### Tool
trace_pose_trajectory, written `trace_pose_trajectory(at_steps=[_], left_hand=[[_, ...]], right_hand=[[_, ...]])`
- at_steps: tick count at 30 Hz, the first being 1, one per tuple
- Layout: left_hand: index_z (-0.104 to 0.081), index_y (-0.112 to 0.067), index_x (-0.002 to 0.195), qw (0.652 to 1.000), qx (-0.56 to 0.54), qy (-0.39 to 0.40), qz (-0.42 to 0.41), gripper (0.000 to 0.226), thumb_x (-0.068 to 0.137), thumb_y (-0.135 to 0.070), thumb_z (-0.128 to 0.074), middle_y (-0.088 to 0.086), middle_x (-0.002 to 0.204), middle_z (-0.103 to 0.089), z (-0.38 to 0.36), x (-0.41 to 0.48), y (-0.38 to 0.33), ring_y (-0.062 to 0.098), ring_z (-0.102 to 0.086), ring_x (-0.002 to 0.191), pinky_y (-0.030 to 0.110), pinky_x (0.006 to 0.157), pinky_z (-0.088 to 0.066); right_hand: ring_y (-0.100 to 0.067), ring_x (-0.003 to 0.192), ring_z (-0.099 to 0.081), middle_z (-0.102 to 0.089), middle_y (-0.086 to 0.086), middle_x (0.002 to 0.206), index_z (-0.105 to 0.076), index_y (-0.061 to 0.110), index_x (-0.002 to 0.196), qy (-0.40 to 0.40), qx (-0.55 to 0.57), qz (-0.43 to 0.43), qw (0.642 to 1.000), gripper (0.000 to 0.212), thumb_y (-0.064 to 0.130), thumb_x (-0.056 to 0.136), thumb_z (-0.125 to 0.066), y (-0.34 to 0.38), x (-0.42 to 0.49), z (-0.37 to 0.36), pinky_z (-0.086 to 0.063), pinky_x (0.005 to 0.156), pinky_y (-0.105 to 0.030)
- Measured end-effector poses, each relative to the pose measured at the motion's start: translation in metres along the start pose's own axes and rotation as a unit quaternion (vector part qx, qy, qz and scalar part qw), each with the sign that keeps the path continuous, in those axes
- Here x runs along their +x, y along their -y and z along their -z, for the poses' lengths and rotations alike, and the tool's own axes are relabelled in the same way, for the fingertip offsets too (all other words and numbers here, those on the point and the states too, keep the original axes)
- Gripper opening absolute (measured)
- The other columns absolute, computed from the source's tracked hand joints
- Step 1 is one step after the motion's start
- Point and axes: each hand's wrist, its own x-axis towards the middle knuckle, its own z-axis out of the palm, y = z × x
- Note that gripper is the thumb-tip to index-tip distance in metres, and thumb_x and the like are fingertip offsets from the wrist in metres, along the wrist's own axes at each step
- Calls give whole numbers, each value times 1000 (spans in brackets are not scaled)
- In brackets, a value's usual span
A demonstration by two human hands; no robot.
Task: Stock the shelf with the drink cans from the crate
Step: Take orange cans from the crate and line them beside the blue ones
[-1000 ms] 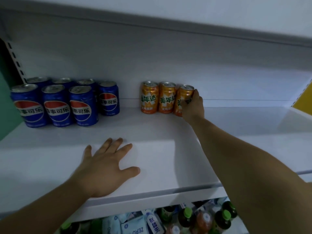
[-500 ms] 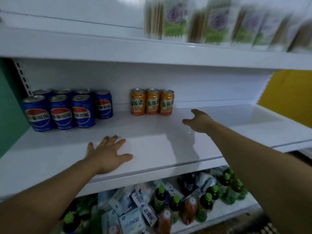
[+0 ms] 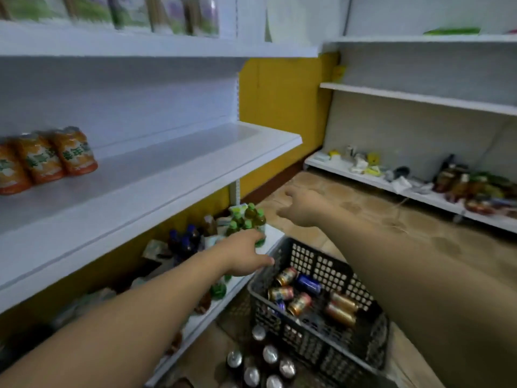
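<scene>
Down on the floor to my right sits the dark crate (image 3: 316,259), its perforated wall just beside the edge of the bottom shelf (image 3: 274,236). The drink cans (image 3: 299,303) lie on their sides in it, orange and gold ones with a blue one among them. My left hand (image 3: 246,254) is stretched out at the end of a nearly straight arm, by the crate's far left corner. Its fingers are loosely spread, the thumb points toward the rim, and it holds nothing; I cannot tell whether the thumb touches the rim. My right hand (image 3: 303,207) reaches further out, past the far side of the crate and over the brown floor (image 3: 391,219). The back of it faces me, the fingers are relaxed and slightly parted, and it is empty too, though blur hides the fingertips. Up to my left, three orange cans (image 3: 47,158) stand in a row at the back of the white middle shelf (image 3: 167,175). A cluster of upright cans (image 3: 270,354) stands on the floor just in front of the crate, silver tops toward me. Green-capped bottles (image 3: 249,217) crowd the bottom shelf behind my left hand.
</scene>
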Motion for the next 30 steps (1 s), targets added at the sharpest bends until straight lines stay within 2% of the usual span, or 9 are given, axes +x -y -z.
trace_pose_trajectory(at_steps=[4,8,12,15,18,23,25,28,30], left_hand=[[-28,-19,149,997,13,78,-21,76,87,-51,-60,3,156,-27,-71,36,-24,22,-32,139,32,111,-32],[-25,-25,150,989,54,135,-28,80,83,-56,-59,2,158,-20,-132,80,-22,22,-22,144,40,116,-24],[-29,-25,148,985,58,164,-13,77,84,-56,-57,2,156,-26,-178,130,-9,21,-29,141,36,113,-29],[-33,-25,146,981,51,184,-2,70,86,-53,-56,1,150,-34,-207,171,6,20,-36,135,34,108,-34],[-37,-25,144,979,52,198,11,68,85,-52,-57,0,145,-40,-232,216,24,21,-43,127,36,104,-38],[-50,-23,131,971,43,233,34,54,83,-44,-63,2,132,-50,-269,293,49,21,-51,115,34,96,-43],[-49,-22,132,964,48,259,42,58,81,-44,-64,3,132,-50,-286,319,60,22,-53,113,37,97,-44],[-41,-23,140,946,82,309,50,68,80,-47,-64,3,141,-45,-312,351,80,23,-50,119,38,101,-42],[-44,-23,136,935,88,340,53,63,80,-42,-66,3,135,-49,-328,367,94,23,-52,115,36,98,-44]], right_hand=[[-28,132,-43,-40,-8,150,-28,17,150,23,35,-103,994,69,45,93,-56,-96,-27,-39,-39,102,-36],[-26,120,-52,-52,-9,138,-38,15,143,64,76,-194,976,59,41,94,-57,-173,-30,-91,-46,94,-36],[-26,116,-55,-56,-9,132,-46,15,136,94,104,-240,960,53,43,93,-57,-229,-13,-151,-46,95,-35],[-21,101,-57,-60,-5,114,-51,19,127,122,147,-262,946,39,39,93,-58,-262,9,-200,-45,85,-30],[-15,90,-57,-60,0,101,-54,23,114,150,181,-267,935,25,35,92,-58,-289,40,-250,-50,88,-34],[-19,100,-59,-60,-4,113,-51,20,125,215,208,-289,909,36,36,93,-56,-314,92,-326,-50,90,-38],[-22,107,-58,-59,-7,121,-48,17,131,253,203,-289,901,43,37,94,-56,-320,109,-354,-49,95,-40],[-24,119,-53,-52,-10,134,-39,14,141,311,191,-272,891,53,35,95,-57,-326,126,-393,-42,99,-33],[-26,125,-49,-50,-12,139,-39,12,142,337,173,-256,889,55,35,95,-57,-328,134,-420,-39,101,-31]])
